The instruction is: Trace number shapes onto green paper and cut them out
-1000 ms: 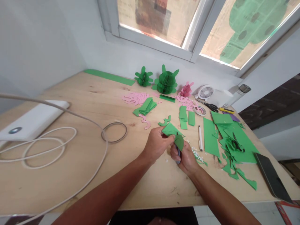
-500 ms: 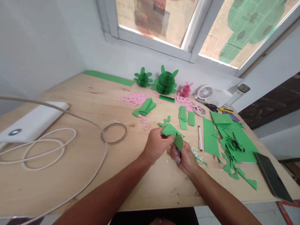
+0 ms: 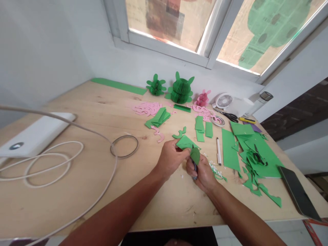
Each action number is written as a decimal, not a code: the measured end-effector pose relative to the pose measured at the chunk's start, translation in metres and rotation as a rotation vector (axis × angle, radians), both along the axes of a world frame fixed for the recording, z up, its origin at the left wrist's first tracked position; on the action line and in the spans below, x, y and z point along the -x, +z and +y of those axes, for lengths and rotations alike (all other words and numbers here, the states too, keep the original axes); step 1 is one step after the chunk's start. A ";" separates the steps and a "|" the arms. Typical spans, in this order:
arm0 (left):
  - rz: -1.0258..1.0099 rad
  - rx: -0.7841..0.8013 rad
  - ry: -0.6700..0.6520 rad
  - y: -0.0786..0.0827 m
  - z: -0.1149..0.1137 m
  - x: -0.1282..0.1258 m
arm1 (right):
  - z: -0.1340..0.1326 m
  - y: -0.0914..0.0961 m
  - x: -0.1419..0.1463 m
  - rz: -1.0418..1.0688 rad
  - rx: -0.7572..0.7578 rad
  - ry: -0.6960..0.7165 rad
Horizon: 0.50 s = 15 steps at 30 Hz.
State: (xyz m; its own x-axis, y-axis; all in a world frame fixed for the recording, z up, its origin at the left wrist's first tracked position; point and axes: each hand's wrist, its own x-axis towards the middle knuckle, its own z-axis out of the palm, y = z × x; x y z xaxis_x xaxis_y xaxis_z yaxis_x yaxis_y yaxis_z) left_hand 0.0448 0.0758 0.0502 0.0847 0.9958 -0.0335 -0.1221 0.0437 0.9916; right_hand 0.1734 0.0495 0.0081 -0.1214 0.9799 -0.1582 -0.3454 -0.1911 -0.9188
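Note:
My left hand [image 3: 170,156] pinches a folded piece of green paper [image 3: 185,141] that has a drawn line on it. Gripped in my right hand [image 3: 202,170] is a pair of scissors [image 3: 195,168], its dark handle showing below the fingers and its blades at the paper's edge. A rounded flap of the paper curls over the scissors and hides most of the blades. Just beyond my left hand lies a wavy green cutout [image 3: 179,132], with a wavy pink cutout [image 3: 157,134] to its left. Tiny paper scraps [image 3: 216,171] are scattered right of my right hand.
Green paper figures [image 3: 180,90] and a small fan [image 3: 224,101] stand along the wall. A white marker [image 3: 218,151], green sheets [image 3: 230,148], black-handled scissors [image 3: 259,158] and a phone [image 3: 298,193] lie to the right. A white cable [image 3: 102,191] loops across the left.
Almost nothing differs. Both hands hold the same place, with the paper and the scissors nearly still; the view has shifted very slightly.

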 end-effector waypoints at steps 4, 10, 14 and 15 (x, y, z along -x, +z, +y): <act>0.000 -0.003 -0.007 -0.001 0.001 0.000 | 0.000 0.000 0.000 0.013 0.003 0.010; -0.010 0.009 -0.021 0.000 0.001 0.000 | 0.000 0.001 0.000 0.026 -0.002 0.010; -0.017 0.027 -0.027 0.000 0.001 0.001 | -0.001 0.002 0.001 0.024 0.000 0.009; -0.021 0.029 -0.032 0.000 0.001 0.001 | -0.001 0.003 0.001 0.024 0.000 0.009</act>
State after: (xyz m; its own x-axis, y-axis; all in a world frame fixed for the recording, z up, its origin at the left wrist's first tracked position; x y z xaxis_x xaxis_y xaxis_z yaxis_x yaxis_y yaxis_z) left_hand 0.0435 0.0766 0.0497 0.1176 0.9912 -0.0603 -0.1410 0.0768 0.9870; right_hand 0.1725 0.0489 0.0106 -0.1337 0.9789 -0.1547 -0.3654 -0.1938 -0.9104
